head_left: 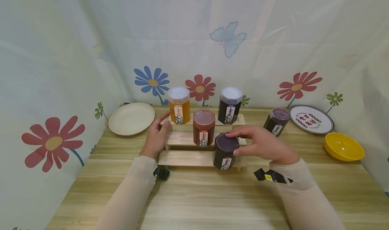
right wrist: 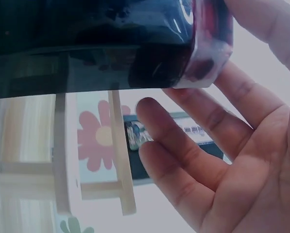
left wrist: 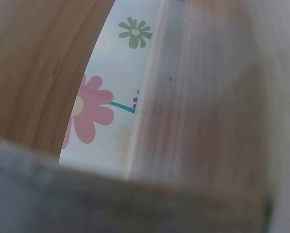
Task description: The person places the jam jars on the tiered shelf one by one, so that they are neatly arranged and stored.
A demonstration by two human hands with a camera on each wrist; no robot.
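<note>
My right hand (head_left: 262, 144) grips a dark purple jar (head_left: 224, 155) by its lid, thumb on the near side and fingers over the far side. This jar is at the right end of the lowest step of a wooden three-step stand (head_left: 185, 158). Close up in the right wrist view, the dark jar (right wrist: 86, 48) fills the top, its lid between thumb and fingers. At the left end of the top step, my left hand (head_left: 156, 137) holds the stand's edge. Only the stand's boards (left wrist: 198, 121) show clearly in the left wrist view.
On the stand are a yellow-orange jar (head_left: 180, 110), a reddish-brown jar (head_left: 204, 130) and a black jar with a whitish lid (head_left: 230, 108). Another dark jar (head_left: 276, 122) stands right of it. A cream plate (head_left: 131, 118), a patterned plate (head_left: 311, 119) and a yellow bowl (head_left: 344, 147) lie around.
</note>
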